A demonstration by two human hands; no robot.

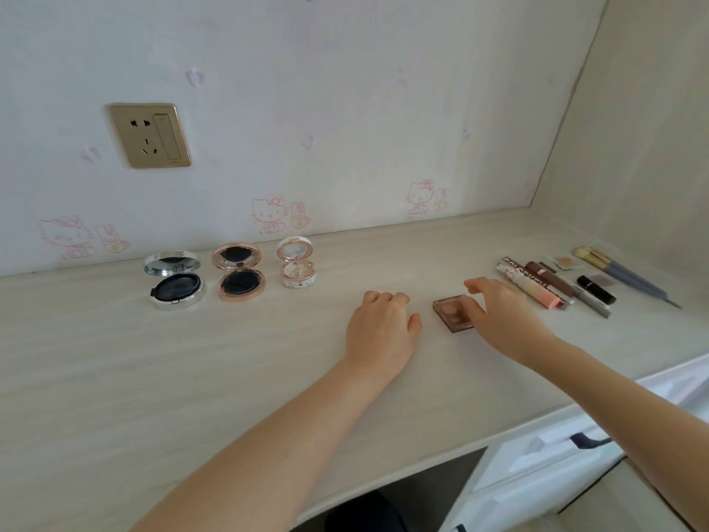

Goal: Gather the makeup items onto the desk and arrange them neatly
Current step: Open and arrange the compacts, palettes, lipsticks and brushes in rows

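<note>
A small brown square eyeshadow compact (452,311) lies flat on the pale desk (192,378). My right hand (502,316) reaches over its right side, thumb touching its edge, fingers relaxed above it. My left hand (380,328) rests on the desk just left of the compact, fingers loosely curled, holding nothing. Along the wall stand three round compacts with lids up: a silver one (174,280), a rose-gold one (238,271) and a small white floral one (297,263). At the right lie lip gloss tubes (533,286), a black lipstick (596,289) and makeup brushes (621,274).
A gold wall socket (149,135) sits on the wallpapered wall above the compacts. A side panel (633,147) closes the desk at the right. Below the desk's front edge at the right is a white drawer unit (537,466).
</note>
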